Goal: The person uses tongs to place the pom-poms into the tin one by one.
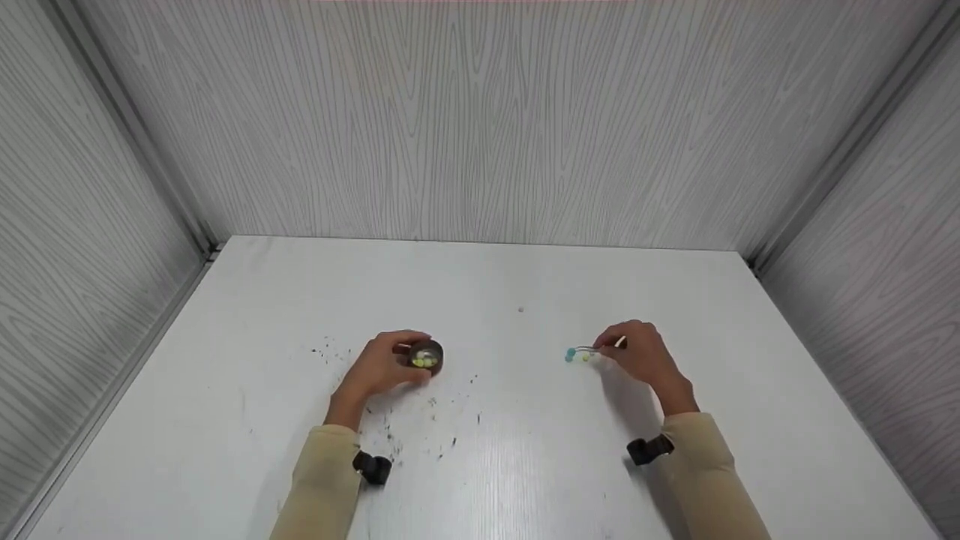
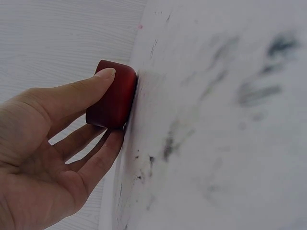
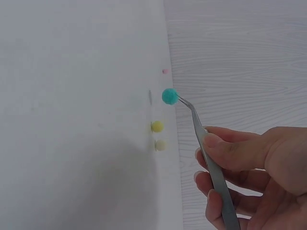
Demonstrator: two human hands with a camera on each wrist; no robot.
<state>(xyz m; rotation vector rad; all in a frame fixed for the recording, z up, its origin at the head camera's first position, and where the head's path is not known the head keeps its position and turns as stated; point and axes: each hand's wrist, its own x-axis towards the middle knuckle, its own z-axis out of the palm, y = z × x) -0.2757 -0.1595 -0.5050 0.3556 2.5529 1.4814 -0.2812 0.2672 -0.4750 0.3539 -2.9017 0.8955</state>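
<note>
At the left of the table, my left hand [image 1: 382,364] holds a small round cup [image 1: 437,367] between thumb and fingers. Several yellow balls [image 1: 424,361] lie inside it; in the left wrist view the cup's wall [image 2: 115,98] is dark red and stands on the table. On the right, my right hand [image 1: 637,351] pinches metal bent-tip tweezers [image 3: 213,170]. Their tips grip a teal ball [image 3: 169,96], held above the tabletop. Beneath the tweezers a yellow ball [image 3: 157,126] and a pale cream ball [image 3: 160,144] rest on the table.
A small pinkish ball [image 1: 520,309] lies farther back on the white table [image 1: 487,277]. Dark specks and smudges [image 1: 388,431] mark the surface near the left hand. Wood-grain panels [image 1: 480,127] enclose the back and both sides.
</note>
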